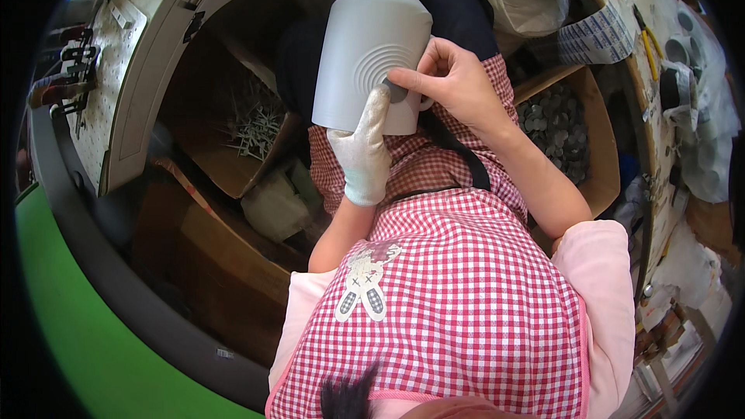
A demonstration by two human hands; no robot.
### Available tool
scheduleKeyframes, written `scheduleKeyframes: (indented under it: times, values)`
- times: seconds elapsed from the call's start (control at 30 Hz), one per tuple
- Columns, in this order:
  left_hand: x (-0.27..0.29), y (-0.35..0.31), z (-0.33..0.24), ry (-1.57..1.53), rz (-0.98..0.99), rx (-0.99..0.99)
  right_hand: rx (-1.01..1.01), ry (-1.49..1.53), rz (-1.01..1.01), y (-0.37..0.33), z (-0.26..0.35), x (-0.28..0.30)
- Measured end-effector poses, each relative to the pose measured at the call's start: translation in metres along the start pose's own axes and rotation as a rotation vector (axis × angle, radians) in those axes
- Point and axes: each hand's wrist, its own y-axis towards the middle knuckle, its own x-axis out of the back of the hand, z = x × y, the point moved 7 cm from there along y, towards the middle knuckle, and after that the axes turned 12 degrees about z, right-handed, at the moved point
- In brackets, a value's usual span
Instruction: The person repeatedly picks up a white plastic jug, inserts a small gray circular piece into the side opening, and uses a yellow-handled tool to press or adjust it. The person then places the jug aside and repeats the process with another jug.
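A light grey, jug-like container [349, 39] with a short round neck stands tilted across my lap, ribbed concentric rings on its wall. My left hand [365, 155], in a white glove, is closed round its lower end with the thumb up the front. Bare, my right hand [462, 85] comes from the right. Its thumb is on a small dark grey disc [397, 92] lying against the wall below the rings, and its other fingers bend beside the container. Both thumb tips meet at the disc, which they partly cover. A small loop [426, 103] sticks out at the container's lower right.
At right, a cardboard box [601, 140] holds many grey discs [552, 128]. Another carton [225, 163] at left holds thin pale sticks [258, 120]. Yellow-handled tools [649, 50] lie on the right-hand bench. A perforated metal panel [120, 70] and green surface [85, 318] border the left.
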Motion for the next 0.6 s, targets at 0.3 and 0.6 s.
scheduleKeyframes:
  times: [0.3, 0.6]
  values:
    - [0.02, -0.001, 0.006, -0.149, -0.033, 0.033, -0.055, -0.011, 0.034, 0.017, -0.013, -0.007]
    - [0.027, -0.008, -0.016, 0.551, 0.1, -0.329, 0.099, -0.046, 0.087, 0.015, 0.002, -0.011]
